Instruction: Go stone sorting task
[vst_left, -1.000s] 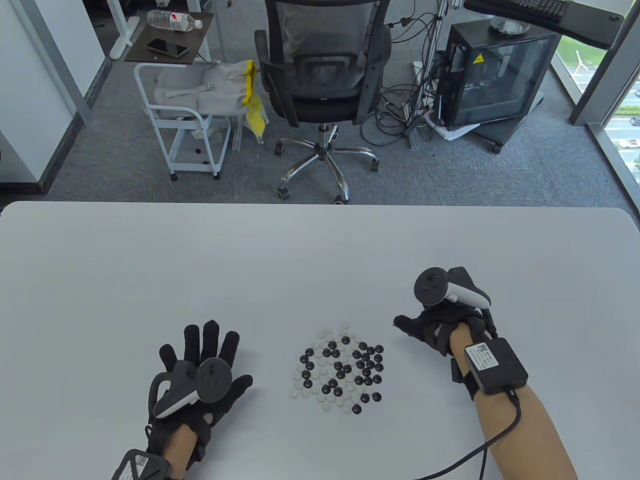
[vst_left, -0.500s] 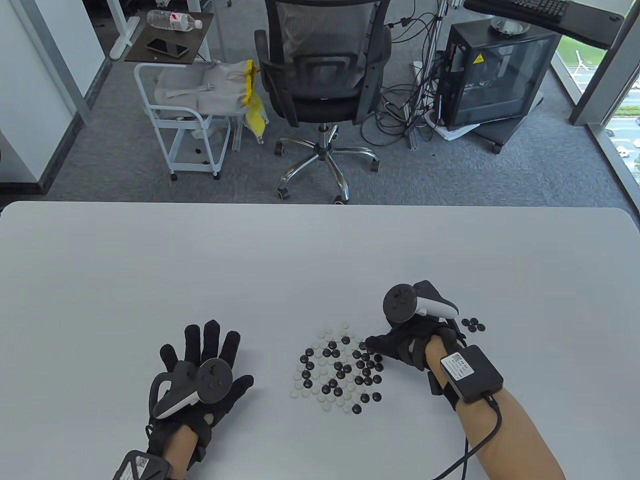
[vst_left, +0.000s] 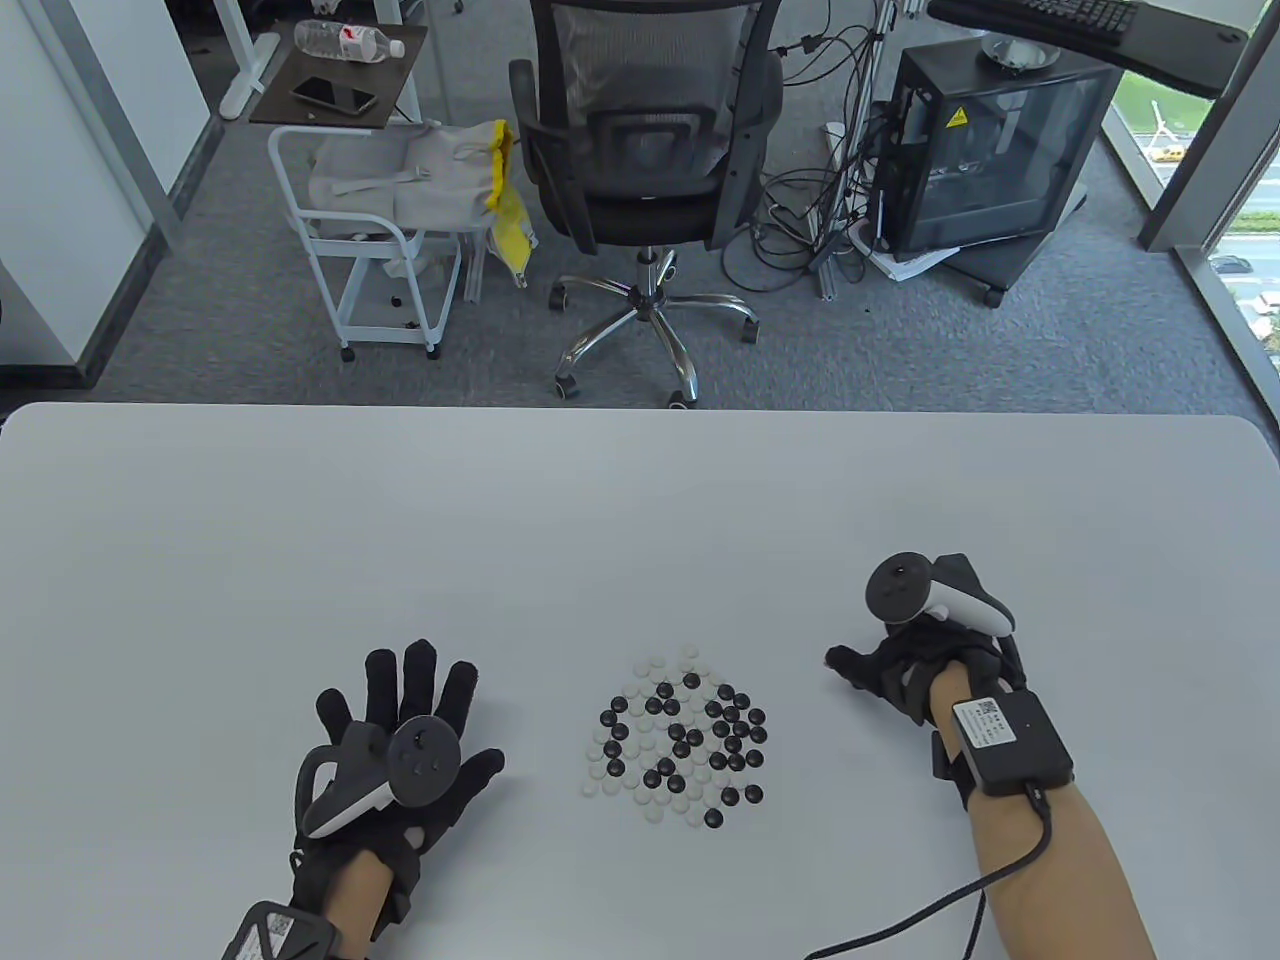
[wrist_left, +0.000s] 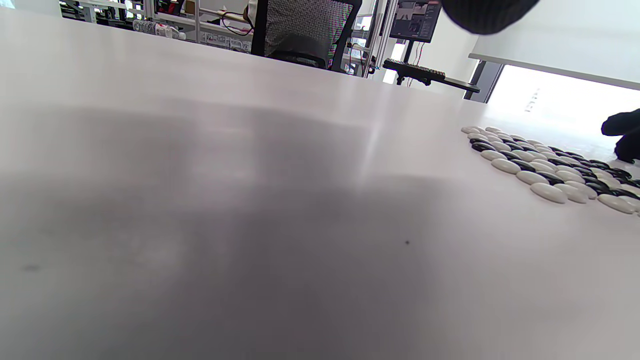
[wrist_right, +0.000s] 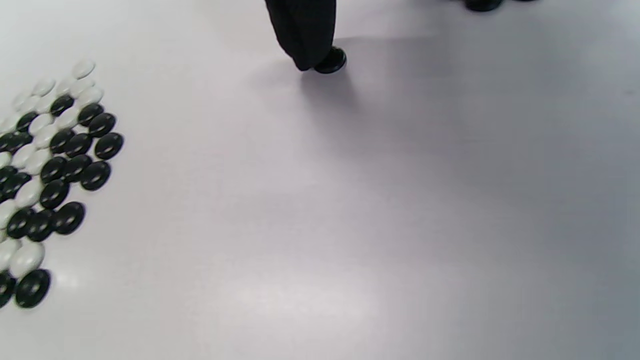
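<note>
Right hand (vst_left: 905, 675) back right, black stone (wrist_right: 330, 61) underfinger

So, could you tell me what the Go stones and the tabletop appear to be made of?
The black stones look like glossy glass or hard plastic: each shows a soft highlight on its domed top. The white stones look similar, smooth and slightly shiny, possibly glass, plastic or shell. The table looks like a pale laminate with a satin finish, showing only soft, blurred reflections in the left wrist view.

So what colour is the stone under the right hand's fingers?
Black; the stone shows best in the right wrist view, under the fingers.
</note>
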